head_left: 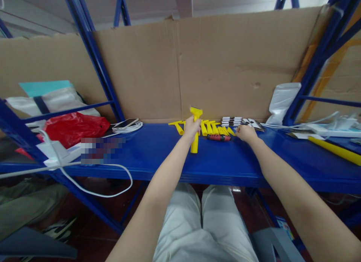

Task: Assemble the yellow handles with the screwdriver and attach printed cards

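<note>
Wrapped round the handle of a yellow scraper [194,147] is my left hand [192,127]; the tool stands up with its wide head above the fist. My right hand [246,133] is closed low over the blue shelf, and whatever its fingers hold is hidden. Just left of it lie small yellow pieces [222,131]. A red and black screwdriver-like handle [219,137] rests in front of them. Several more yellow T-shaped scrapers [208,128] line the back, partly behind my left hand. White packets with dark bands [231,121] are stacked behind the right hand.
A cardboard sheet [220,62] walls off the back of the blue shelf [158,153]. Left are a red plastic bag [75,127], a phone [126,123] and white cables [128,171]. A white pouch [283,102] and a long yellow strip [335,151] are right.
</note>
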A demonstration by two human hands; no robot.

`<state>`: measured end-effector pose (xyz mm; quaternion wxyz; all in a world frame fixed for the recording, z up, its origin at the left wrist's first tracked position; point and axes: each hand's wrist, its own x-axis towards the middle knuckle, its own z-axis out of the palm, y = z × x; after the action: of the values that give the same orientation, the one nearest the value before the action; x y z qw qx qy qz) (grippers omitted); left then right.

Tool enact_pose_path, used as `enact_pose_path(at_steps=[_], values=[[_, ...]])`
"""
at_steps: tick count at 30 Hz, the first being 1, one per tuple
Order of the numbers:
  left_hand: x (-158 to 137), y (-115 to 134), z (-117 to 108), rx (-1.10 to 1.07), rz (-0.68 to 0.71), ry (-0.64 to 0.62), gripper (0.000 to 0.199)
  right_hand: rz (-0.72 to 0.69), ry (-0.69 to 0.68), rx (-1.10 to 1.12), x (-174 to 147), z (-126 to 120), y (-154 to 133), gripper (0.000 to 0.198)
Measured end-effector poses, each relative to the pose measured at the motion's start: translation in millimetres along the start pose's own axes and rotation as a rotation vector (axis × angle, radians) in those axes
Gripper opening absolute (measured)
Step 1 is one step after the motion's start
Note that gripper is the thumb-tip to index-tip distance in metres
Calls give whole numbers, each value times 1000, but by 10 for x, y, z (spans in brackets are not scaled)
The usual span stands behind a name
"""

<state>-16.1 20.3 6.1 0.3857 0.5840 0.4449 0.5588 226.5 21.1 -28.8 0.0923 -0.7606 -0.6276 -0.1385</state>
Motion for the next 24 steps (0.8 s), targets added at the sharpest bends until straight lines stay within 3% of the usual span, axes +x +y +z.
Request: enact_pose_path(at_steps=[6, 14, 19, 24], values=[[-109, 2, 63, -296, -277, -197, 22, 2, 38, 61, -28, -50, -23, 25], [-103, -24, 67, -249, -420, -396, 22, -22, 161, 255, -59, -97, -102, 22], [-136, -24, 82, -171, -439, -548, 20, -48, 239, 693, -106, -169, -256, 12], [-171, 1, 85, -166, -450, -588, 19, -128, 12, 1222, -217, -259, -489, 8]])
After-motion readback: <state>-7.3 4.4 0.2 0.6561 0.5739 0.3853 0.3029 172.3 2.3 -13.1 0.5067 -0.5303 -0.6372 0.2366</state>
